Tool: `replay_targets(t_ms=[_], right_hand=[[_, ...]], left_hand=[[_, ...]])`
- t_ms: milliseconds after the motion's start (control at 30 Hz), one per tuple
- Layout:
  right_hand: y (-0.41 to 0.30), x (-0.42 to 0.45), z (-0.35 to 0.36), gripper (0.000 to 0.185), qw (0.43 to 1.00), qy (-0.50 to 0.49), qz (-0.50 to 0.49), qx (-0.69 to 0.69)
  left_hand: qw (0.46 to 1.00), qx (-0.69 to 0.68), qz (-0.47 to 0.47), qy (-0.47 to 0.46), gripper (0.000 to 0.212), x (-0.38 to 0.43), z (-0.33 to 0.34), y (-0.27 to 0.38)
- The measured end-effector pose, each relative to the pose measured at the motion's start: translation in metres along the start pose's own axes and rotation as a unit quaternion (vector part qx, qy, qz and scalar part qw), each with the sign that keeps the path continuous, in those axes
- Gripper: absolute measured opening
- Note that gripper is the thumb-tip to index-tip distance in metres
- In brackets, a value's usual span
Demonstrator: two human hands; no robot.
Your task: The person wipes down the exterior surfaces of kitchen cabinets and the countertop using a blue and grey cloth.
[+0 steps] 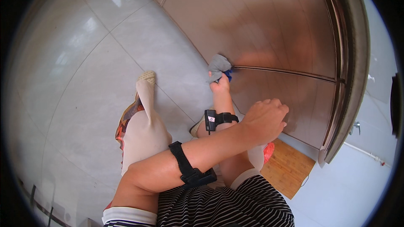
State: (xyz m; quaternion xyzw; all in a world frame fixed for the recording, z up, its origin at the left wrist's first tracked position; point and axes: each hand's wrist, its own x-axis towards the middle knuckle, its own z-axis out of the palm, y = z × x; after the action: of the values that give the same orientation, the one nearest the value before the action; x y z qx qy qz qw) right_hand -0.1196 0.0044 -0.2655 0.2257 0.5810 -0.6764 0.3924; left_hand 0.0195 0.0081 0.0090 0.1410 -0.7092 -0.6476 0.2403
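My right hand (221, 83) holds a crumpled grey cloth (220, 64) against the bottom edge of a glossy brown cabinet door (252, 15), close to the floor. Dark blue material shows beside its fingers. My left arm crosses over the right one. Its hand, my left hand (266, 118), is in front of the lower brown cabinet panel (303, 107), back up with bent fingers; its palm is hidden, and contact with the panel cannot be told. Both forearms wear black straps with small black devices.
Grey tiled floor (94, 78) lies to the left, under my shoes. The cabinet's thick top edge (359, 53) curves down the right side. Lower right are a bamboo board (290, 167), a red plastic item (268, 152), a metal tap (356, 126) and a white pipe (363, 151).
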Motion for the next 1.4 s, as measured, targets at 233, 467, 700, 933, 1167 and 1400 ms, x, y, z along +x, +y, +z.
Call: replay_targets(t_ms=[233, 467, 700, 933, 1167, 1400], right_hand=[[-0.048, -0.065, 0.020, 0.025, 0.998, -0.067, -0.014, -0.005], [-0.175, -0.228, 0.023, 0.022, 0.869, -0.330, -0.336, -0.153], [-0.084, -0.114, 0.016, 0.028, 0.964, -0.207, -0.156, -0.063], [0.031, 0.029, 0.000, 0.030, 0.998, 0.050, 0.015, -0.046], [0.036, 0.071, 0.023, 0.032, 0.994, 0.045, 0.044, -0.090], [-0.047, -0.088, 0.127, 0.037, 0.968, -0.243, -0.038, -0.046]], left_hand=[[1.000, -0.002, 0.000, -0.005, 0.031, -0.003, 0.001, -0.002], [0.989, -0.106, 0.094, 0.030, 0.019, -0.001, -0.006, 0.011], [0.986, -0.110, 0.118, 0.049, 0.017, -0.004, -0.013, 0.002], [0.989, -0.098, 0.096, 0.047, 0.013, 0.003, -0.004, 0.005], [0.993, -0.090, 0.072, 0.032, 0.012, 0.005, 0.003, -0.003], [0.994, -0.070, 0.070, 0.044, 0.012, 0.000, -0.004, -0.001]])
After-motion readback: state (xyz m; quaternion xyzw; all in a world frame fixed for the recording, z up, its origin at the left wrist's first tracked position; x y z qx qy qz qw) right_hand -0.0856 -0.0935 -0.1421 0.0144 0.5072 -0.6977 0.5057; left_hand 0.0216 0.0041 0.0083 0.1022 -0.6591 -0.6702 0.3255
